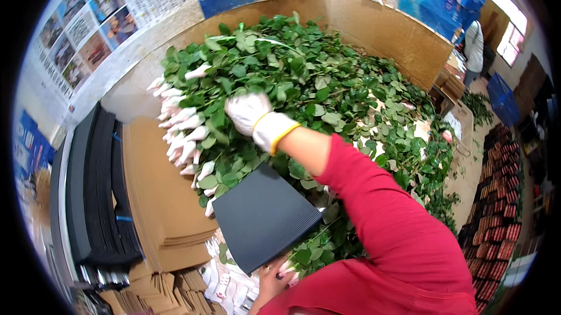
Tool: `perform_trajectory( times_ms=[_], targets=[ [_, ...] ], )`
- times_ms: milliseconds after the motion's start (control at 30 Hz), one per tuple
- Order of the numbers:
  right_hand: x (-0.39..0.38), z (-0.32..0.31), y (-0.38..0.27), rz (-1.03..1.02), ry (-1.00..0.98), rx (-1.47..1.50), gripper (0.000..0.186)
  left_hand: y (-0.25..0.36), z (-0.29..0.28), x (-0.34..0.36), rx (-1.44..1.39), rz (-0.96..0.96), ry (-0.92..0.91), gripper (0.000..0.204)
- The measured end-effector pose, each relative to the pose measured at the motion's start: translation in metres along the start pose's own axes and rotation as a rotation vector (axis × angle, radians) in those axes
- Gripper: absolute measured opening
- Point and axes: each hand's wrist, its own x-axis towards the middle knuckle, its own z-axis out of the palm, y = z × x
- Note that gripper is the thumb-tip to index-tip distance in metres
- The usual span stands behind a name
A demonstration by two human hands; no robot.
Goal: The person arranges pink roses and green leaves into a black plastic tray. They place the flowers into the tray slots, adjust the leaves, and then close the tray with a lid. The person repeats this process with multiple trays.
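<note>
Many roses [286, 72] were heaped ahead, pale buds [182, 131] at left. The gloved right hand [248, 115] was blurred over the roses; the left hand [273, 283] was seen near other buds, beside a dark board [263, 216]. Neither grip could be determined.

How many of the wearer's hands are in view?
2. White-gloved, yellow-cuffed right hand: over green leafy flower stems. Bare left hand: partly hidden, just below the flat dark-grey sheet stack.

The gloved right hand [248, 113] is appearing blurred over the leafy green stems [292, 64], right of the white-covered buds [188, 123], while the left hand [271, 287] is showing beside the dark panel's [264, 216] lower edge and cardboard sheets [156, 181] are lying stacked leftward.
</note>
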Motion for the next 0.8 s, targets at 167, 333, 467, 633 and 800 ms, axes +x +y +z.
perform_trajectory(
  times_ms=[167, 333, 467, 633, 800],
  targets=[
    [0.013, -0.048, 0.075, 0.078, 0.229, 0.114, 0.014, 0.021, -0.012, 0.017, 0.053, 0.068, 0.008, 0.043],
    [0.007, 0.009, 0.073, 0.114, 0.055, 0.248, 0.019, 0.010, -0.008, 0.006, -0.029, -0.006, 0.010, 0.046],
    [-0.030, 0.085, 0.075, 0.165, -0.073, 0.070, 0.020, 0.007, -0.006, 0.009, -0.103, -0.087, -0.102, 0.052],
    [-0.022, 0.001, 0.035, 0.054, -0.109, -0.050, 0.014, 0.010, -0.005, -0.006, -0.094, -0.311, -0.155, 0.052],
    [-0.035, -0.084, 0.041, -0.031, 0.334, 0.163, 0.025, 0.003, -0.002, 0.002, 0.026, -0.038, -0.076, 0.051]
  ],
)
